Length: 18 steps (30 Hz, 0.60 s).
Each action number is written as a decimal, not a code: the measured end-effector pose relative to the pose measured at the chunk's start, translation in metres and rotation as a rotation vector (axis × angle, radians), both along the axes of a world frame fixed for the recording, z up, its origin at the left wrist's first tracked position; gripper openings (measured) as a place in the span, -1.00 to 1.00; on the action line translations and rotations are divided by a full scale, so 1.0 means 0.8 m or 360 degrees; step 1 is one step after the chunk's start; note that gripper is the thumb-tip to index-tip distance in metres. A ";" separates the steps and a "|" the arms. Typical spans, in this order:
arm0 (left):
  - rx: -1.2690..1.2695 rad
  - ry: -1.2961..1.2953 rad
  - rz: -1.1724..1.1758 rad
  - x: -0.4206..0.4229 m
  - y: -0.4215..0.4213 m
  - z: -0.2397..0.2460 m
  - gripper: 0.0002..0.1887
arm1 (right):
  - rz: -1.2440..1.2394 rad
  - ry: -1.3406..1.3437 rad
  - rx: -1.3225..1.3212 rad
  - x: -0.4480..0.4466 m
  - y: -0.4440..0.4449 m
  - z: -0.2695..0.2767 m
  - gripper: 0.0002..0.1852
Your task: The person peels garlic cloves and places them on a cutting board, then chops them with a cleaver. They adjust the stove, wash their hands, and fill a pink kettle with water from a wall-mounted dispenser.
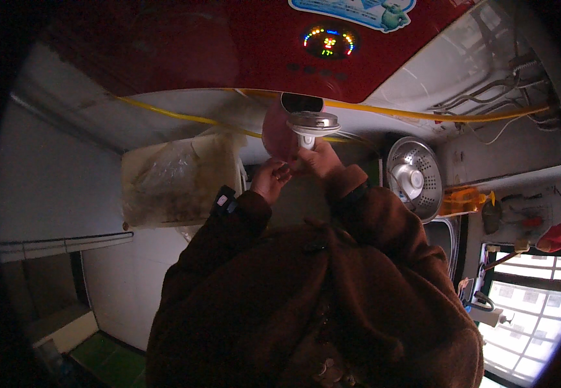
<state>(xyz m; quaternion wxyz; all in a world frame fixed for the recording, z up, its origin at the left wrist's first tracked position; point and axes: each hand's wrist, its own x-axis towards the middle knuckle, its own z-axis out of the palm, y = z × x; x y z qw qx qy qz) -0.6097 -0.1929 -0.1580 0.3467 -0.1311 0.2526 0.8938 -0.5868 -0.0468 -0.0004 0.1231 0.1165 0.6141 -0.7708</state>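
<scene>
My right hand (322, 157) grips the white stem of a white device with a round, silver-rimmed head (313, 121), held upright. Directly behind it is a pink, rounded appliance or vessel (275, 128) with a dark oval top; its exact kind is unclear. Close by on the left, my left hand (269, 182) has bent fingers near the lower edge of the pink thing and my right fingertips. Whether it pinches anything is too dark to tell. A dark watch-like band (223, 200) is on my left wrist.
Overhead hangs a red water heater (188, 48) with a lit display, above a yellow hose (387, 110). At left stands a pale bin (181, 182) covered in plastic. On the right are a metal colander (428, 169) holding a white object, and an orange pump bottle (460, 201).
</scene>
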 end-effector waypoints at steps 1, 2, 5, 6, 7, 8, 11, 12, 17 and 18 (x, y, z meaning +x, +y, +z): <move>0.0024 -0.0009 -0.0015 -0.001 -0.001 -0.001 -0.80 | 0.0002 0.0013 0.0013 0.000 0.000 0.000 -0.64; 0.0003 -0.0007 -0.0010 -0.001 -0.001 -0.001 -0.81 | 0.0005 0.0025 0.0025 0.000 0.001 -0.001 -0.65; -0.0041 -0.0002 -0.0002 0.000 -0.001 -0.001 -0.82 | 0.0022 -0.0036 0.0092 -0.001 0.004 -0.004 -0.64; -0.0041 0.0002 -0.0002 0.000 -0.001 0.000 -0.82 | 0.0030 -0.0072 0.0121 -0.001 0.005 -0.005 -0.64; -0.0035 0.0013 -0.0006 0.001 0.000 0.000 -0.83 | 0.0033 -0.0030 0.0114 -0.002 0.005 -0.006 -0.63; -0.0046 -0.0004 0.0000 0.001 -0.001 0.000 -0.82 | 0.0036 0.0012 0.0106 -0.002 0.005 -0.007 -0.63; -0.0059 -0.0019 0.0000 0.000 0.000 -0.001 -0.82 | 0.0015 0.0048 0.0122 -0.002 0.005 -0.010 -0.62; -0.0068 -0.0013 -0.0002 -0.001 0.000 -0.002 -0.82 | 0.0000 0.0032 0.0149 -0.001 0.005 -0.010 -0.61; -0.0087 0.0014 -0.0010 -0.001 0.001 -0.003 -0.83 | 0.0004 0.0052 0.0082 -0.001 0.008 -0.013 -0.59; -0.0108 0.0013 -0.0004 -0.001 0.002 -0.003 -0.84 | 0.0011 0.0050 0.0078 -0.001 0.009 -0.013 -0.59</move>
